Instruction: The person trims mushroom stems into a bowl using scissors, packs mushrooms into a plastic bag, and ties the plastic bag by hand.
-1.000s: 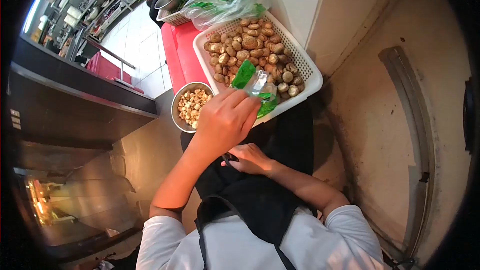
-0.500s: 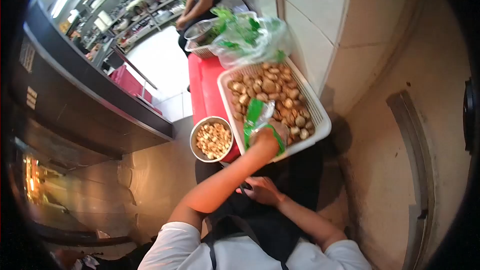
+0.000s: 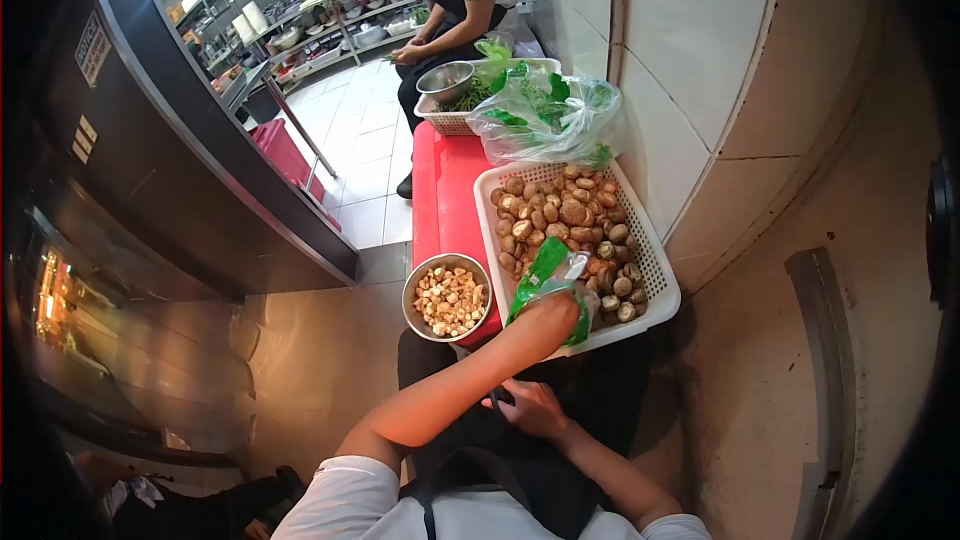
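My left hand [image 3: 556, 316] reaches across to the near end of a white plastic basket [image 3: 664, 305], inside or behind a green and clear plastic bag [image 3: 541, 272]. The bag hides its fingers. Brown mushrooms [image 3: 574, 212] fill much of the basket beyond and beside the bag. In my lap, my right hand [image 3: 537, 410] is closed around a small black object [image 3: 499, 396], mostly covered by the fingers. Left of the basket stands a round metal bowl [image 3: 408, 312] of pale cut pieces [image 3: 450, 300].
The basket rests on a red surface [image 3: 437, 190] against a tiled wall [image 3: 668, 130]. Behind it lies a clear bag of leafy greens [image 3: 550, 120]. Farther back are a small metal bowl [image 3: 446, 82], a seated person [image 3: 475, 0] and loaded shelves [image 3: 330, 15].
My view has turned, so the basket, metal bowl and seated person sit lower and farther right. My left hand stays at the green bag and my right hand stays in my lap.
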`<action>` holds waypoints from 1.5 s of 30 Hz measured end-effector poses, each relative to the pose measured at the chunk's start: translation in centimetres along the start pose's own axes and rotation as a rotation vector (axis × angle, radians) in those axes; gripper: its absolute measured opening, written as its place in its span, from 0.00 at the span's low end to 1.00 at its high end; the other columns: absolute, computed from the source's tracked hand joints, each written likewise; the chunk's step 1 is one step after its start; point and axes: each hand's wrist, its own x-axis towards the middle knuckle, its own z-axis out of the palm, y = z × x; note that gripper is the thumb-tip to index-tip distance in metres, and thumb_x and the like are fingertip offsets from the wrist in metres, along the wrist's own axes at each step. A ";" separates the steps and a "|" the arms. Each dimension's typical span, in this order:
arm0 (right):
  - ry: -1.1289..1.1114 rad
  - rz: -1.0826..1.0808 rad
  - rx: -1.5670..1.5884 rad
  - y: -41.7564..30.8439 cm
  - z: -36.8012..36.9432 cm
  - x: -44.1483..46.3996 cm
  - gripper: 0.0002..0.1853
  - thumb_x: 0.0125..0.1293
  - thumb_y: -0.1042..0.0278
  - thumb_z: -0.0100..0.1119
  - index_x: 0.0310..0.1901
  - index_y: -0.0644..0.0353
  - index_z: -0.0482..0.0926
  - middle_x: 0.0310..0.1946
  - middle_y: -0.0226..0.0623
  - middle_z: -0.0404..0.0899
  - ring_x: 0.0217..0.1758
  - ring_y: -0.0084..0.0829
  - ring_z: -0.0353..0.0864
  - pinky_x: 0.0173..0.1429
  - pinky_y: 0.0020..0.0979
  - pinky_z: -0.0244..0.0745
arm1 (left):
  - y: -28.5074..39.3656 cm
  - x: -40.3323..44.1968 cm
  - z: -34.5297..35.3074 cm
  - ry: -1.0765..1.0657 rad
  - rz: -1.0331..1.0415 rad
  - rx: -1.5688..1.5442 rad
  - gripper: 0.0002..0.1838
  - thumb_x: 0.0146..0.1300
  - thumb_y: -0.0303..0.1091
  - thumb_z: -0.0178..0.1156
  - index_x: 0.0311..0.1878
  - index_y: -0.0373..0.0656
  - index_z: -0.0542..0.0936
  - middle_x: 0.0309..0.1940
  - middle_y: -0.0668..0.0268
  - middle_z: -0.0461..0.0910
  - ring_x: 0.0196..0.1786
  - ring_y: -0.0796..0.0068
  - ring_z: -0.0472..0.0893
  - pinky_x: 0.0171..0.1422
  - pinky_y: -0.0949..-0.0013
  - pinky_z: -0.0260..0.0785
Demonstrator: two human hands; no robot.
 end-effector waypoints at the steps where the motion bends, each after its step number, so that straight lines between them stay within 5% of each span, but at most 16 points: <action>1: 0.000 0.009 0.012 -0.1 0.0 0.0 0.19 0.68 0.50 0.66 0.51 0.54 0.80 0.34 0.44 0.86 0.39 0.50 0.87 0.42 0.49 0.80 | 0.1 -0.7 -0.3 0.190 -0.136 -0.228 0.10 0.56 0.30 0.63 0.42 0.39 0.83 0.37 0.56 0.82 0.43 0.58 0.85 0.46 0.58 0.77; 4: 0.030 -0.047 -0.045 1.6 1.1 -0.2 0.18 0.68 0.51 0.67 0.50 0.54 0.80 0.34 0.45 0.86 0.39 0.51 0.87 0.42 0.49 0.80 | 0.0 -1.9 -4.3 0.219 -0.236 -0.456 0.08 0.65 0.31 0.62 0.44 0.39 0.83 0.37 0.59 0.84 0.45 0.57 0.85 0.42 0.59 0.76; 10: 0.039 0.043 -0.007 0.3 1.1 0.1 0.18 0.65 0.53 0.71 0.50 0.53 0.79 0.34 0.44 0.85 0.39 0.50 0.86 0.40 0.47 0.80 | -2.0 -6.8 -10.8 0.653 -0.575 -1.026 0.12 0.69 0.29 0.62 0.52 0.35 0.82 0.45 0.57 0.86 0.47 0.66 0.87 0.46 0.61 0.78; 12: 0.004 0.051 0.026 0.5 1.0 0.1 0.20 0.65 0.54 0.72 0.53 0.54 0.80 0.35 0.44 0.85 0.39 0.50 0.87 0.40 0.44 0.80 | -4.4 -9.0 -6.6 0.737 -0.813 -1.330 0.15 0.71 0.27 0.58 0.58 0.35 0.80 0.49 0.58 0.86 0.45 0.68 0.87 0.49 0.64 0.80; 15: 0.123 -0.035 0.039 0.2 1.4 0.1 0.24 0.59 0.59 0.77 0.53 0.60 0.81 0.40 0.49 0.86 0.42 0.53 0.86 0.43 0.41 0.80 | -7.4 -13.0 -1.8 0.982 -0.814 -2.184 0.18 0.73 0.24 0.55 0.65 0.35 0.76 0.52 0.56 0.84 0.46 0.66 0.88 0.49 0.69 0.84; 20: 0.223 -0.051 0.025 -3.6 0.6 2.1 0.28 0.54 0.64 0.81 0.56 0.61 0.80 0.32 0.40 0.84 0.30 0.40 0.85 0.33 0.37 0.78 | -7.0 -16.9 0.6 0.999 -0.934 -2.180 0.19 0.74 0.25 0.56 0.65 0.31 0.75 0.53 0.51 0.83 0.51 0.62 0.88 0.57 0.68 0.84; 26: 0.284 -0.073 -0.250 -7.2 0.1 5.6 0.29 0.56 0.58 0.78 0.57 0.59 0.80 0.33 0.41 0.83 0.35 0.43 0.86 0.37 0.41 0.79 | -6.3 -17.7 1.0 1.006 -0.966 -2.148 0.18 0.74 0.28 0.58 0.64 0.32 0.77 0.51 0.56 0.85 0.50 0.68 0.87 0.55 0.72 0.83; 32: 0.306 -0.055 -0.389 -7.1 1.3 6.3 0.31 0.55 0.54 0.77 0.58 0.59 0.80 0.34 0.39 0.81 0.36 0.42 0.85 0.39 0.41 0.80 | -5.5 -17.7 2.1 1.021 -1.141 -1.774 0.15 0.76 0.30 0.59 0.60 0.32 0.81 0.47 0.63 0.86 0.45 0.82 0.85 0.49 0.78 0.81; 45: 0.296 -0.083 -0.517 -5.3 2.5 6.6 0.31 0.58 0.55 0.74 0.60 0.61 0.78 0.32 0.40 0.78 0.34 0.41 0.84 0.37 0.40 0.81 | -4.6 -17.1 5.2 0.987 -1.090 -1.667 0.13 0.76 0.29 0.60 0.54 0.30 0.84 0.41 0.63 0.87 0.39 0.81 0.85 0.42 0.77 0.81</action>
